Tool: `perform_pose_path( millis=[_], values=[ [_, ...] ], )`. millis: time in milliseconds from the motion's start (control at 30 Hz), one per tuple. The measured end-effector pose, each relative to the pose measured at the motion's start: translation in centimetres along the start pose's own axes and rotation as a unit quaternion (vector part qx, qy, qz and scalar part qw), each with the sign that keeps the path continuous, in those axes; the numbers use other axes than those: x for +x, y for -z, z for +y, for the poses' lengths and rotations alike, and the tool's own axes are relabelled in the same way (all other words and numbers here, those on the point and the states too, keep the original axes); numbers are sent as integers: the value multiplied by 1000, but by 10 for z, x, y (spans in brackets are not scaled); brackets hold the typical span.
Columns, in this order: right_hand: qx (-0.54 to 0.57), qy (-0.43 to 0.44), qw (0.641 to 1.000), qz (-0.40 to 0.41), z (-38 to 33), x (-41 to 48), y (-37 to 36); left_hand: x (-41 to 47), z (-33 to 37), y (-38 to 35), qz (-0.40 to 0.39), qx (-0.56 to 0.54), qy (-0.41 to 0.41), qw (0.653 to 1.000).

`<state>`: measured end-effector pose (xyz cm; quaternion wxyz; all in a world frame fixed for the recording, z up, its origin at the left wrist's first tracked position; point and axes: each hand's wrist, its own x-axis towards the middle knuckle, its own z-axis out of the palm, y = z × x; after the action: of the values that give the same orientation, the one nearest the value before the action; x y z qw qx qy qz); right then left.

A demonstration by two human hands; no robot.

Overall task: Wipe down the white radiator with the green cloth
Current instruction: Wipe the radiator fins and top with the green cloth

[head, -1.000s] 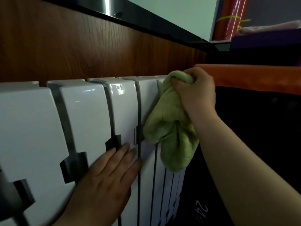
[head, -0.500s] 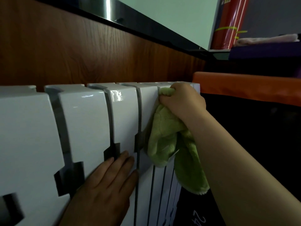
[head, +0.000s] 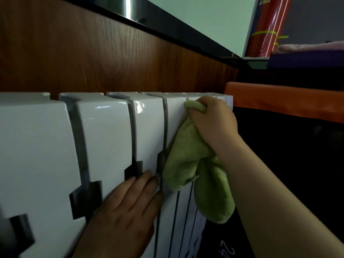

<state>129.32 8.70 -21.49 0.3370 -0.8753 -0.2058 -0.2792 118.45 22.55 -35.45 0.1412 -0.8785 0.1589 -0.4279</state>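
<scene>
Radiator (head: 104,138), white and glossy, across left and centre of the frame, under wood panel (head: 93,58). Right hand (head: 214,123) at upper centre right, near top of the far ribs, fingers curled tight round cloth (head: 188,161). Cloth green, bunched in the fist, pressed to the radiator front, two loose ends hanging down toward lower centre. Left hand (head: 126,207) at lower centre, flat on the radiator front, fingers straight and together, holding nothing, tips just beside the cloth's lower edge. Orange strip (head: 279,101) at right, just beside the radiator's end. Red roll (head: 266,25) in upper right corner.
</scene>
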Motion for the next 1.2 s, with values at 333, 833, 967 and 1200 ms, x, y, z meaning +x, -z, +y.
perform_pose_path(
  millis=[333, 833, 967, 1200],
  values=[
    [82, -82, 993, -24, 34, -45, -40, -5, -1, 1, -32, 39, 2, 999],
    [89, -128, 987, 47, 55, -83, -81, -6, 1, 0, -29, 41, 1, 999],
    [84, -168, 982, -2, 62, -95, -91, -4, 2, 2, -28, 49, 4, 998],
    [23, -159, 986, -46, 71, -95, -94, -2, 1, 3, -27, 50, 8, 998]
  ],
)
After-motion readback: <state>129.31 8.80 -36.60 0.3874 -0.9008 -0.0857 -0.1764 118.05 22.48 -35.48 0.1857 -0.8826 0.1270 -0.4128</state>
